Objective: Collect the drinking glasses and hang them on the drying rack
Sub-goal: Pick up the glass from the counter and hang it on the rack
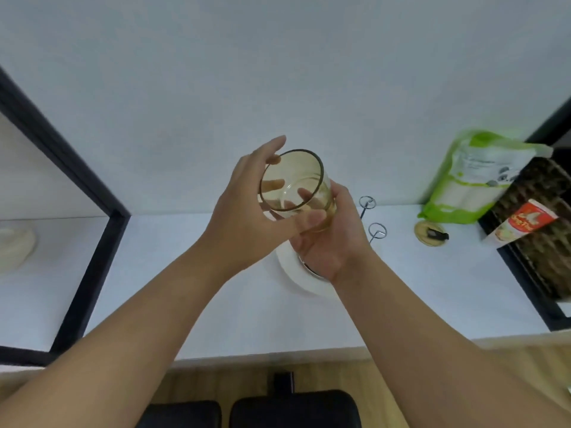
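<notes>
Amber-tinted drinking glass (293,186), empty, tilted with its open mouth toward the camera, held above the drying rack (372,216)

rack base (296,279): mostly covered by the right hand (327,242), only a white rim arc shows
rack prongs (375,231): two wire loops visible, stems run behind the right wrist
glass (295,186): base and lower wall hidden in both palms (left hand (244,211) covers the near side)
green bag (472,177): blurred, print unreadable
red packet (525,223): text too blurred to read
pale object (12,245): cut off by the left edge
</notes>
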Demonstrator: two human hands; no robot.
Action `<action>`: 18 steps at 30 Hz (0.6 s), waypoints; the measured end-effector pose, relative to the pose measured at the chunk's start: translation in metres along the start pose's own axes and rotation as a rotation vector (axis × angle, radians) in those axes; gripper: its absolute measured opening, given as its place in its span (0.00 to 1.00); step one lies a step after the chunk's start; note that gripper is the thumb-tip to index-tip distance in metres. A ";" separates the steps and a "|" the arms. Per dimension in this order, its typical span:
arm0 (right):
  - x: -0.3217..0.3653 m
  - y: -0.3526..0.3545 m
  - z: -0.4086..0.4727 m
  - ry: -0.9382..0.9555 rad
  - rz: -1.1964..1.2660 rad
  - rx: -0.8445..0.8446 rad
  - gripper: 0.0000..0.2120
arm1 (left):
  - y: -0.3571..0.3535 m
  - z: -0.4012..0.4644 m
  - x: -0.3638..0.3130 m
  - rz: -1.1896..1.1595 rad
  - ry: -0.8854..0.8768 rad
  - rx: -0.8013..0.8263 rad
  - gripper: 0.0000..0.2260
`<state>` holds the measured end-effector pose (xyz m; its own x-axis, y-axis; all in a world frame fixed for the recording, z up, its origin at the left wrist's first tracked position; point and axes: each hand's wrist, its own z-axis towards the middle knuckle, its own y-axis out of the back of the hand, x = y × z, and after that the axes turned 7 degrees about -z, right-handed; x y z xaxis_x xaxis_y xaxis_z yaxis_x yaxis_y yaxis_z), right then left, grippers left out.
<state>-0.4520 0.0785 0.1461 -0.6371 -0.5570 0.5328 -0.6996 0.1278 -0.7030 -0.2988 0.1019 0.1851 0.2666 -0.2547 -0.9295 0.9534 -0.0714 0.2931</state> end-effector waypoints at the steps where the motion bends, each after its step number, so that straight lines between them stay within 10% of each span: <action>1: 0.007 0.010 -0.006 0.016 -0.016 -0.024 0.19 | -0.010 -0.002 -0.001 -0.043 0.007 0.013 0.41; 9: 0.056 0.083 -0.044 0.075 -0.049 -0.105 0.17 | -0.089 0.000 0.063 0.065 0.233 -0.182 0.16; 18: 0.062 0.152 -0.059 0.094 -0.115 -0.193 0.15 | -0.124 0.018 0.129 0.520 0.366 0.019 0.23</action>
<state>-0.6168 0.1120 0.1007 -0.5708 -0.4994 0.6518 -0.8123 0.2278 -0.5369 -0.3851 0.0601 0.0335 0.7283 0.0851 -0.6800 0.6846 -0.0447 0.7276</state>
